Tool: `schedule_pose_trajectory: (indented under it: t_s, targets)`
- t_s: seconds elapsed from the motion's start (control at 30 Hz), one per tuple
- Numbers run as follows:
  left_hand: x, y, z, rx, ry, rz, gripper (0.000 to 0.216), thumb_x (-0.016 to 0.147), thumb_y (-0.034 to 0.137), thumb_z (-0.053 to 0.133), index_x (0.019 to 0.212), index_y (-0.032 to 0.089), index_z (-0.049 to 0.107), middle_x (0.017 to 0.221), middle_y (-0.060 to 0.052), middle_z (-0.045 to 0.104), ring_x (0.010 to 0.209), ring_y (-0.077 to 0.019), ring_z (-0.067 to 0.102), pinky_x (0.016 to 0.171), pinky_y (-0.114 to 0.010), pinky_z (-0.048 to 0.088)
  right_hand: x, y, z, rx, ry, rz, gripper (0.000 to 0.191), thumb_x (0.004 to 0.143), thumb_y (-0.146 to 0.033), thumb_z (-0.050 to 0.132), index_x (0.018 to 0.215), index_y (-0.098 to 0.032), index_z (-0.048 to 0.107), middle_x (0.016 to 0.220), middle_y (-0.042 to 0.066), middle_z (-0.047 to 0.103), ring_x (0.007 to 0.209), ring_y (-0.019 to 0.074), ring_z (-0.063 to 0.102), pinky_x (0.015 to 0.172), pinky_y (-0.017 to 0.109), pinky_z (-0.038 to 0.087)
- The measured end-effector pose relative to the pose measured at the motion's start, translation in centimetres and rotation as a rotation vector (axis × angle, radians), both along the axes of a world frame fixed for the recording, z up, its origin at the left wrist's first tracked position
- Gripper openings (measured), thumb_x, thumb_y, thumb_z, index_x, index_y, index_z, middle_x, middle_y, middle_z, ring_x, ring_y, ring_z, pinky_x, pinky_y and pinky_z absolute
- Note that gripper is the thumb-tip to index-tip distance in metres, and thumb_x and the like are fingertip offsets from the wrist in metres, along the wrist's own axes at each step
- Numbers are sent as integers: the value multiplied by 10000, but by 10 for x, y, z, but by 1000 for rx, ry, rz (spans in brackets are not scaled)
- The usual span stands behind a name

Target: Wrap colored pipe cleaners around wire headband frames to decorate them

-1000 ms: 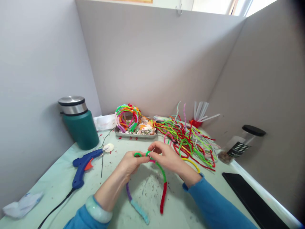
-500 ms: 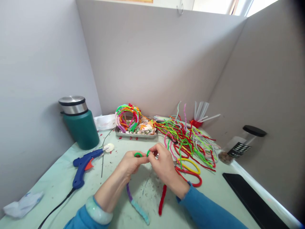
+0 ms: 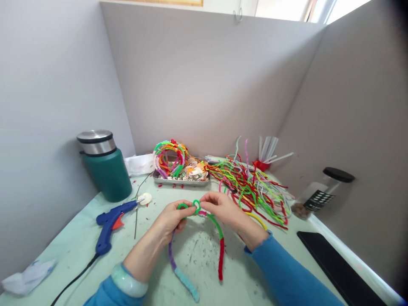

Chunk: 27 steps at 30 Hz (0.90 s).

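My left hand (image 3: 174, 217) and my right hand (image 3: 223, 209) meet over the middle of the table, both pinched on a headband (image 3: 219, 250) wrapped in pipe cleaners. Its arc runs purple and pale blue on the left leg, green then red on the right leg. At the top, between my fingertips, a green pipe cleaner (image 3: 195, 206) is bent into small loops. A yellow pipe cleaner (image 3: 259, 219) lies on the table just right of my right wrist.
A blue glue gun (image 3: 110, 222) with its cable lies at left, near a green flask (image 3: 105, 166). A metal tray (image 3: 181, 178) holds finished headbands and shells. Loose pipe cleaners (image 3: 255, 187) spread at right; a jar (image 3: 321, 193) and a black slab (image 3: 334, 265) lie further right.
My right hand turned and drew back to the right, uncovering the green and red leg of the headband. The green loops at the top are now closer together.
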<state>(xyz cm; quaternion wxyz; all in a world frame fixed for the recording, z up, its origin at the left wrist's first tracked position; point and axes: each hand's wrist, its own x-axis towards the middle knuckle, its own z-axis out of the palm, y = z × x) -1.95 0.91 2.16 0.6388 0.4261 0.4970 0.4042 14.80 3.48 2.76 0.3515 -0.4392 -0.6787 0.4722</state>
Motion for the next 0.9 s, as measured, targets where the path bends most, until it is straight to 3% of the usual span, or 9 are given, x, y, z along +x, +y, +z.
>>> schedule_pose_trajectory:
  t_s: [0.17,0.33,0.9]
  targets:
    - [-3,-1,2,-24,-45,-59,366,594,429,727,758,178,516,479,94,404,342,-14,251,350,-190,64,-1,-3,4,-191,76,55,185,662,-310,634,719,-142,582,591,-26,536,546,97,438,536,225,311]
    - [-4,-1,0,-52,-82,-106,355,601,415,730,743,177,509,464,104,357,337,-8,214,356,-195,46,4,-2,2,-258,131,138,263,637,-369,674,697,-140,560,564,-41,499,517,79,380,515,218,264]
    - [-5,-1,2,-54,-160,-124,320,606,347,740,695,171,489,451,107,354,336,-7,204,361,-199,47,8,-2,3,-39,-75,177,98,716,-244,560,697,-149,543,609,-42,467,567,93,384,538,214,294]
